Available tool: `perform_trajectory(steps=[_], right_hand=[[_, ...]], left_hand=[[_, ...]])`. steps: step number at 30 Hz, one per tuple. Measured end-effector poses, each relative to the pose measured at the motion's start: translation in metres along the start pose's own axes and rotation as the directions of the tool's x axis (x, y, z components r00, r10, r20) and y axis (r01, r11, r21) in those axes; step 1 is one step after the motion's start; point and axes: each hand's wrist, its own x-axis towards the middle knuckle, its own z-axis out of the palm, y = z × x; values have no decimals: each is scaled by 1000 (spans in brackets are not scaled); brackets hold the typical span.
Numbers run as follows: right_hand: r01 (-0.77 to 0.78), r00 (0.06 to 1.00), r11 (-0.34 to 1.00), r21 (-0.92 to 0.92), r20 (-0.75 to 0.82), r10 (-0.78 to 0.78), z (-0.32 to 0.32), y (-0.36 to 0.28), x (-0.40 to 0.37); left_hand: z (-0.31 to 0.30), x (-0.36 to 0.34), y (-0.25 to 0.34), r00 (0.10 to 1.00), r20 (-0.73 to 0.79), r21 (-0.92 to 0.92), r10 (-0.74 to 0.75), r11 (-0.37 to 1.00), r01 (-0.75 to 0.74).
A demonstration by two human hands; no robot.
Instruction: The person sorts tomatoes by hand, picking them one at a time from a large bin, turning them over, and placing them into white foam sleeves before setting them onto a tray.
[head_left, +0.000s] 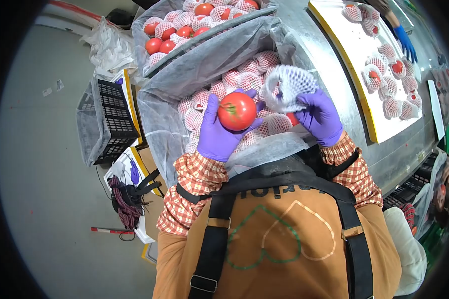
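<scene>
A bare red tomato [237, 111] with a green stem end rests in my left hand [218, 133], whose purple-gloved fingers curl round it. My right hand [322, 117], also in a purple glove, pinches an empty white foam net sleeve [293, 87] just right of the tomato; the two do not touch. Both hands are above a crate lined with grey-white cloth [167, 124]. Inside it lie several tomatoes in foam nets [249, 81], partly hidden by my hands.
Behind stands another lined crate [204, 37] of tomatoes. At right, netted tomatoes [388, 85] lie on a white board with a yellow edge [351, 79], near another person's blue-gloved hand [405, 44]. A black crate [115, 114] stands at left.
</scene>
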Motion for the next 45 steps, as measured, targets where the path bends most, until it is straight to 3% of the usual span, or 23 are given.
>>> perform_trajectory(steps=[1,2,3,4,5,7,9,15,17,21,23,25,27,28,32,34,35,37,39,41,43,44,45], right_hand=[[-21,994,999,46,-102,26,3,-6,6],[-224,920,894,389,-218,325,5,-14,17],[-223,920,894,389,-218,325,6,-9,16],[-167,949,974,-155,-295,115,5,-2,14],[-89,963,751,-655,-250,-104,5,1,13],[-89,989,676,-731,-145,-27,7,-3,11],[293,956,593,-750,234,-177,33,-12,22],[247,966,526,-814,252,-63,46,-3,20],[282,958,541,-792,259,-120,44,-7,21],[200,974,759,-620,207,-88,36,-6,14],[-205,976,968,-142,42,213,37,-4,11],[-251,966,966,-60,50,254,37,-9,10],[-417,908,882,218,122,400,35,-13,8],[-418,908,882,218,122,400,34,-15,8],[-477,871,735,482,145,470,20,-24,4],[-490,843,684,540,94,530,15,-29,1],[-487,843,685,542,84,532,12,-30,0],[-490,844,754,437,20,536,3,-26,2],[-435,883,824,362,-9,470,-1,-17,4],[-281,944,959,-45,-195,267,0,-23,7],[-239,947,970,33,-212,241,-9,-26,5],[-202,931,972,117,-285,228,-17,-27,5],[-157,908,968,196,-358,219,-28,-27,5]], left_hand=[[-2,0,-1,999,37,57,38,998,-40],[-6,-1,-3,998,42,7,41,999,-41],[-7,-1,-5,998,42,7,40,999,-41],[-8,-2,-7,998,36,46,46,998,-47],[-7,-1,-9,998,32,85,50,995,-53],[-4,0,-10,999,27,136,38,990,-42],[-2,1,-12,999,20,187,28,982,-32],[16,-10,-11,999,15,482,41,875,-43],[1,-8,-2,987,146,569,-63,822,-32],[-9,-5,8,997,65,753,-49,658,-17],[-14,6,13,981,-194,665,3,736,129],[-33,12,3,996,-93,626,7,778,53],[-24,12,-10,947,312,788,72,538,-300],[-19,7,-8,966,255,926,45,275,-258],[-3,21,-15,882,468,856,51,221,-467],[6,28,-21,996,34,505,82,859,-88],[10,28,-20,997,35,503,72,860,-80],[21,27,-15,927,44,852,372,471,-229],[44,27,-26,856,83,892,511,345,-293],[56,28,-37,555,706,708,440,-433,-558],[60,34,-49,626,706,708,330,-315,-632],[64,32,-52,755,602,795,260,-102,-598],[63,35,-52,756,601,796,261,-103,-597]])
